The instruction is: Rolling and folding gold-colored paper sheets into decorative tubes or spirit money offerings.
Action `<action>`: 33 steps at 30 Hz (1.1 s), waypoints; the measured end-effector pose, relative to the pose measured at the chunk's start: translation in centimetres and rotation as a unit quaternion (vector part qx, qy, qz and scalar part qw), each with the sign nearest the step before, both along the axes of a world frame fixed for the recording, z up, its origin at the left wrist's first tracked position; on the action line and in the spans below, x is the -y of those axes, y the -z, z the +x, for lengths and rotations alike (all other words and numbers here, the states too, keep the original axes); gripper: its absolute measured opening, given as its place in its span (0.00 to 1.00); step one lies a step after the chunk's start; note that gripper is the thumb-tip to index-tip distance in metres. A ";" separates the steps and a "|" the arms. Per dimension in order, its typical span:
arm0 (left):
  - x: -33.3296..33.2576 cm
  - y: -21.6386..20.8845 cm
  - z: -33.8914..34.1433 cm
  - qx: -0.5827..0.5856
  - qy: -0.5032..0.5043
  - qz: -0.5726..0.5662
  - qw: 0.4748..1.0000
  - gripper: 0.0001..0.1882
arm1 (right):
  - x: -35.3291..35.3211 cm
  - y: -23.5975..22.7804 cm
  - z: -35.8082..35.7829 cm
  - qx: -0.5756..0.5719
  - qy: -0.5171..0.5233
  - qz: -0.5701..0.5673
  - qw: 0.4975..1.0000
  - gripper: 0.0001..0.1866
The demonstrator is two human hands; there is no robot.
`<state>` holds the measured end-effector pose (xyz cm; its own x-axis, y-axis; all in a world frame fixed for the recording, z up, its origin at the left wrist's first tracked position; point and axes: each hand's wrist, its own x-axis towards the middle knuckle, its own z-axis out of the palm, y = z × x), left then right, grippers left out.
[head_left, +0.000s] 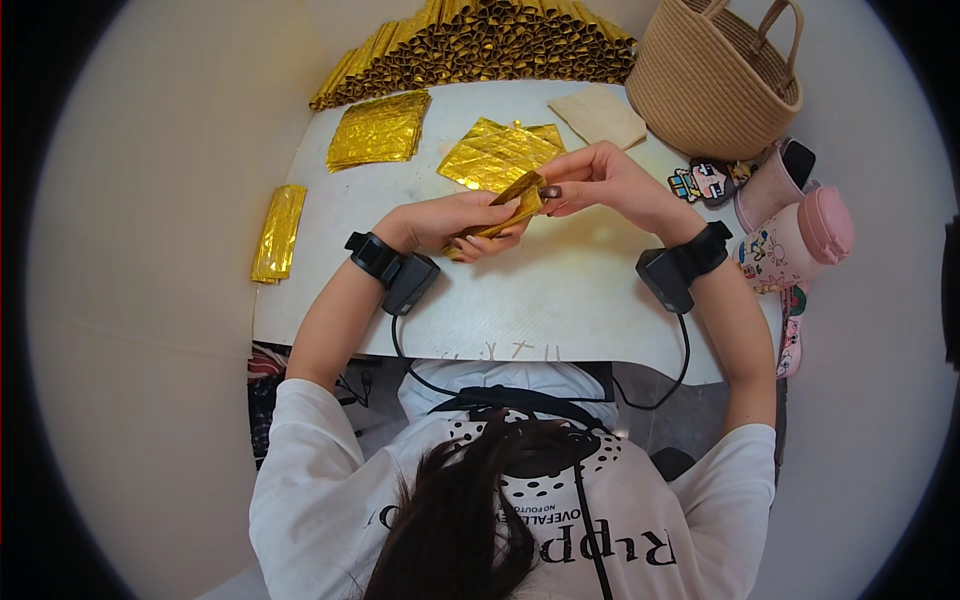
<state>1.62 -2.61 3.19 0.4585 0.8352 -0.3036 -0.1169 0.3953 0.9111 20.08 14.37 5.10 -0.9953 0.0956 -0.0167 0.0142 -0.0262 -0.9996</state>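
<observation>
Both hands [470,216] [603,182] pinching gold foil [523,190]; gold sheets [497,152] just beyond, basket [700,85] farther right.

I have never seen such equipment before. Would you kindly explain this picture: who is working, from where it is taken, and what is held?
No machine works here: you see two bare hands, the left hand and the right hand, with black devices on the wrists. There is one picture, from a wide fisheye camera worn on the head and looking down, so straight edges bend. Both hands hold one gold piece above the white table. Beyond it lie gold sheets; to the left, a gold stack and a narrow gold strip. Gold rolls are piled at the back. On the right stand a basket and a pink bottle.
</observation>
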 end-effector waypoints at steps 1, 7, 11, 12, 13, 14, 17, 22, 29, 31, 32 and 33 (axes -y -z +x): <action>0.0 0.1 -0.1 0.000 0.000 0.000 1.000 0.21 | 0.1 0.0 0.0 -0.003 -0.004 -0.002 1.000 0.19; -0.2 0.5 -0.2 0.046 0.017 -0.026 0.998 0.22 | 0.1 0.3 -0.1 -0.017 0.001 0.029 0.999 0.17; 0.0 0.7 -0.2 0.104 0.037 -0.023 0.994 0.21 | 0.5 0.4 -0.2 -0.018 0.003 0.038 0.999 0.17; 0.0 0.8 -0.3 0.130 0.046 -0.025 0.990 0.20 | 0.6 0.3 -0.3 -0.041 0.004 0.065 0.997 0.15; 0.0 1.0 -0.3 0.130 0.046 -0.026 0.990 0.20 | 0.8 0.3 -0.4 -0.065 0.005 0.093 0.994 0.14; 0.0 1.1 -0.3 0.153 0.051 -0.041 0.986 0.20 | 1.1 0.3 -0.3 -0.064 0.005 0.091 0.994 0.14; -0.4 1.4 -0.4 0.187 0.059 -0.066 0.978 0.20 | 1.9 -1.0 0.0 -0.133 0.039 0.132 0.982 0.16; -0.4 0.5 0.0 0.208 0.074 -0.070 0.973 0.19 | 1.6 -1.9 0.3 -0.144 -0.002 0.257 0.956 0.11; -0.8 -0.1 1.0 -0.017 -0.068 0.061 0.996 0.18 | 1.0 -2.2 0.7 -0.139 0.069 0.313 0.937 0.07; -0.9 -0.1 1.3 -0.085 -0.088 0.109 0.986 0.17 | 1.0 -2.1 0.7 -0.132 0.082 0.339 0.928 0.07; -0.9 -0.1 1.4 -0.098 -0.094 0.124 0.983 0.17 | 0.9 -2.1 0.7 -0.132 0.082 0.338 0.928 0.07; -0.9 -0.2 1.5 -0.110 -0.100 0.139 0.979 0.17 | 0.9 -2.0 0.7 -0.129 0.095 0.339 0.927 0.07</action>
